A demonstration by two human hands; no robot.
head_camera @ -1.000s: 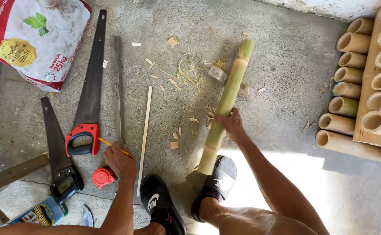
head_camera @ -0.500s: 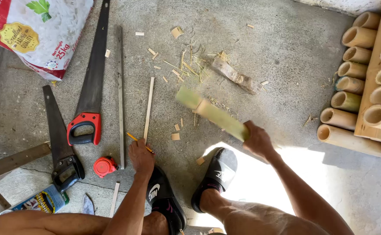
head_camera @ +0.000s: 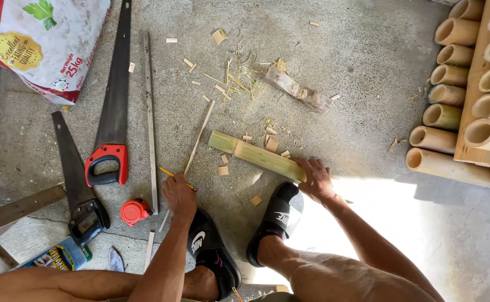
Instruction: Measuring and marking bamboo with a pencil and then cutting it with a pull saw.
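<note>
A green bamboo pole [head_camera: 256, 155] lies flat on the concrete floor, running from the middle toward the right. My right hand [head_camera: 315, 179] presses down on its right end, next to my right foot in a black sandal [head_camera: 275, 221]. My left hand [head_camera: 179, 196] grips a yellow pencil [head_camera: 169, 173] and rests beside a thin bamboo strip [head_camera: 199, 137] and above my left sandal [head_camera: 211, 251].
Two handsaws [head_camera: 113, 112] [head_camera: 74, 173], a long metal ruler [head_camera: 149, 112] and a red tape measure [head_camera: 134, 211] lie at left. A printed sack [head_camera: 38, 45] sits top left. Cut bamboo tubes [head_camera: 463, 95] are stacked at right. Chips and a wood block [head_camera: 298, 89] litter the floor.
The bamboo pole went from propped upright under my right hand to lying flat on the floor. My left hand shifted right, toward the thin strip, still holding the pencil.
</note>
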